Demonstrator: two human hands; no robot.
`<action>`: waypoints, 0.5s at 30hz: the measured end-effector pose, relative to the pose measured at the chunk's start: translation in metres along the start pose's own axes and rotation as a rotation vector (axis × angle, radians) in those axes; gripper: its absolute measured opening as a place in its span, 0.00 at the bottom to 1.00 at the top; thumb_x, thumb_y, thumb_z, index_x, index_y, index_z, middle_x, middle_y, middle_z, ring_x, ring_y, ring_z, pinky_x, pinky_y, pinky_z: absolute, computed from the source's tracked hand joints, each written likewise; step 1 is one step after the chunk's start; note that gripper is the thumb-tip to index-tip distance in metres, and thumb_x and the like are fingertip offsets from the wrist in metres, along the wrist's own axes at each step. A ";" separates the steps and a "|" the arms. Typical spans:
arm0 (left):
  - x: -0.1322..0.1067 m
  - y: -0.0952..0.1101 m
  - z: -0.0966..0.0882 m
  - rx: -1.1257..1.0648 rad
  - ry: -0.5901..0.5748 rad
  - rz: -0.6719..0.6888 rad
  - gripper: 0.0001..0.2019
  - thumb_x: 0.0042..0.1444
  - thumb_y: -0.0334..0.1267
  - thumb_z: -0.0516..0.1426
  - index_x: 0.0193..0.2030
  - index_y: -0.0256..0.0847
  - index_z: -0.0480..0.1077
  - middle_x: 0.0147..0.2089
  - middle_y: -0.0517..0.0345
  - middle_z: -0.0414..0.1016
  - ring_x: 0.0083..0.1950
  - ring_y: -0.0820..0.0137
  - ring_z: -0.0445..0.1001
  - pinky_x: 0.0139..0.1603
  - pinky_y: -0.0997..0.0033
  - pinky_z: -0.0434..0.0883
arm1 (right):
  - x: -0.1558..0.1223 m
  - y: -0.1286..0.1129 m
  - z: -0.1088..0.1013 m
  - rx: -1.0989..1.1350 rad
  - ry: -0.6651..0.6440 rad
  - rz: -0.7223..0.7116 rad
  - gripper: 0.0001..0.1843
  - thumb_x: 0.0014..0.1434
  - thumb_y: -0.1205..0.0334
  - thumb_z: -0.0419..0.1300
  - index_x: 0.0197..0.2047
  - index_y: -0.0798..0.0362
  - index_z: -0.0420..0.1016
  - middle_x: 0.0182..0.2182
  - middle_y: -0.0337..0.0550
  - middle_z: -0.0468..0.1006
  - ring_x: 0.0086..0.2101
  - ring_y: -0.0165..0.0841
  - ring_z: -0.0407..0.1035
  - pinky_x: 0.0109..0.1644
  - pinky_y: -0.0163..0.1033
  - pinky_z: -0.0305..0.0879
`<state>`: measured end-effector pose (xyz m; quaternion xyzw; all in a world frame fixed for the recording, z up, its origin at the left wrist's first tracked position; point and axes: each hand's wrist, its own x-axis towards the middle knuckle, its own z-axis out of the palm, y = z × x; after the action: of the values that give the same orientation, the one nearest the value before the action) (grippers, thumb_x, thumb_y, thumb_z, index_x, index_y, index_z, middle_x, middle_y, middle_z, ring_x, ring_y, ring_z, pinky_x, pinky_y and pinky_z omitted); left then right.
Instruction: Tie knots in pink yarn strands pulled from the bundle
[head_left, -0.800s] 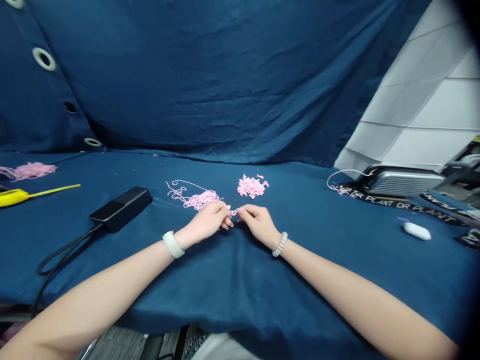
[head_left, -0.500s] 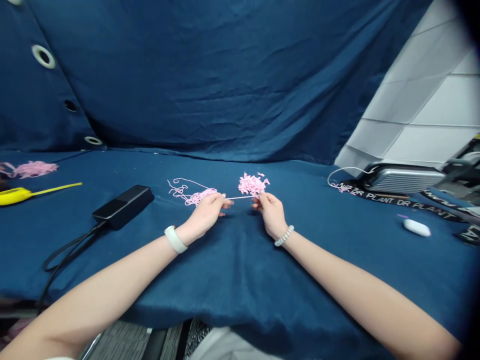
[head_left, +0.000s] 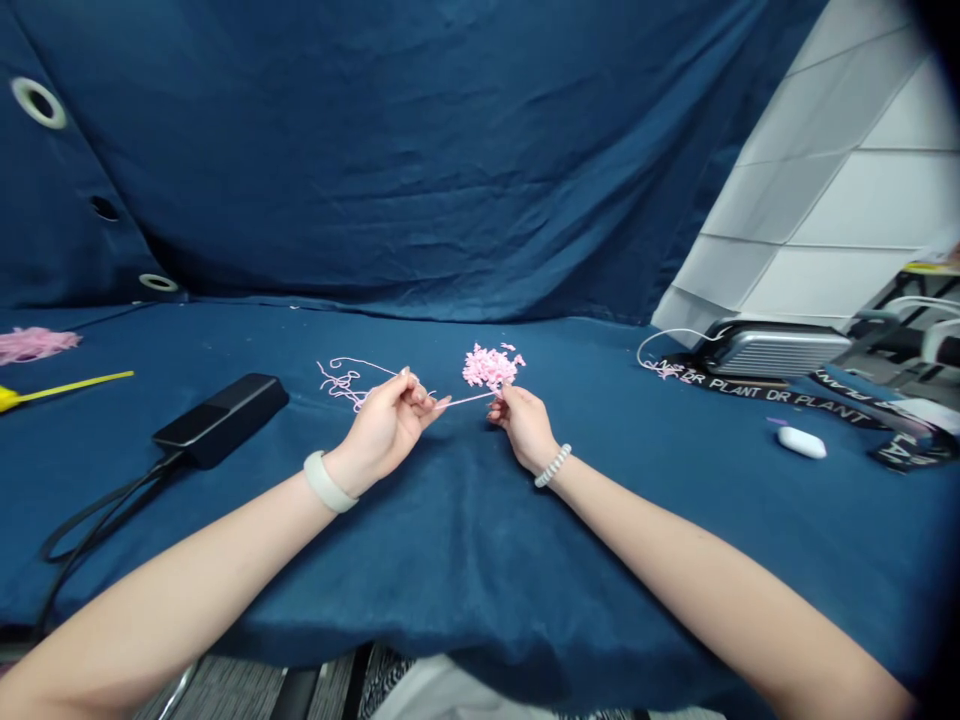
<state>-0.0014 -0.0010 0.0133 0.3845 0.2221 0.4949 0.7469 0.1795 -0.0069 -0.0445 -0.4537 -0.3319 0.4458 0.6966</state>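
The fingers (head_left: 510,396) of the right hand (head_left: 529,430) are pinched together on one end of a pink strand (head_left: 471,400), thumb against forefinger. From there the strand runs nearly straight, clear of the worktop (head_left: 465,560), to the left hand (head_left: 381,430), whose fingers are curled in on it with the palm partly turned up (how the strand winds among them is too small to tell). The hands are a little apart, the strand spanning the gap. The left wrist wears a pale band (head_left: 330,483), the right a coiled bracelet (head_left: 553,466).

Just beyond the left hand, loose pink yarn (head_left: 345,384) lies in loops, partly hidden by that hand. Just past the right fingers sits a small heap of pink snippets (head_left: 487,366).

Farther left, a black box (head_left: 221,422) with dark cables (head_left: 112,510) lies slantwise; beyond it are a yellow tool (head_left: 75,386) with a thin shaft and a pink bundle (head_left: 36,344), both cut by the frame edge. On the far right are a white case (head_left: 801,442), a black strap (head_left: 772,388) with white lettering and a ribbed silver device (head_left: 787,352) with a white cable (head_left: 667,335). A blue curtain (head_left: 420,170) hangs behind, with pale panels (head_left: 810,200) to its right.
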 end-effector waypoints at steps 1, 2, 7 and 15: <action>0.001 0.000 -0.001 -0.002 0.007 -0.016 0.08 0.54 0.34 0.53 0.25 0.39 0.60 0.21 0.68 0.60 0.24 0.80 0.64 0.49 0.64 0.70 | 0.001 0.000 0.000 0.028 0.011 0.009 0.18 0.45 0.48 0.63 0.22 0.55 0.65 0.19 0.36 0.67 0.18 0.24 0.60 0.24 0.33 0.62; 0.002 -0.001 -0.003 0.000 0.011 -0.028 0.08 0.54 0.34 0.53 0.25 0.39 0.59 0.21 0.68 0.59 0.23 0.80 0.62 0.47 0.65 0.70 | 0.001 -0.001 -0.001 0.051 0.025 0.022 0.19 0.44 0.48 0.63 0.21 0.54 0.64 0.18 0.35 0.66 0.18 0.23 0.60 0.23 0.33 0.62; 0.007 0.003 -0.007 0.060 0.075 -0.004 0.08 0.53 0.36 0.55 0.26 0.39 0.61 0.22 0.67 0.59 0.23 0.80 0.62 0.41 0.70 0.70 | 0.005 -0.006 -0.004 0.009 0.033 0.042 0.22 0.43 0.45 0.64 0.19 0.53 0.60 0.14 0.32 0.62 0.15 0.22 0.55 0.23 0.33 0.61; 0.013 0.033 -0.008 -0.053 0.122 0.117 0.12 0.55 0.40 0.54 0.24 0.39 0.66 0.18 0.67 0.61 0.20 0.79 0.63 0.51 0.60 0.69 | 0.035 -0.026 -0.042 -0.041 -0.137 0.012 0.23 0.46 0.44 0.63 0.20 0.52 0.58 0.15 0.32 0.61 0.17 0.24 0.56 0.24 0.33 0.60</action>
<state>-0.0203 0.0209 0.0350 0.3460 0.2312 0.5660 0.7117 0.2373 0.0065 -0.0338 -0.4380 -0.3852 0.4732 0.6602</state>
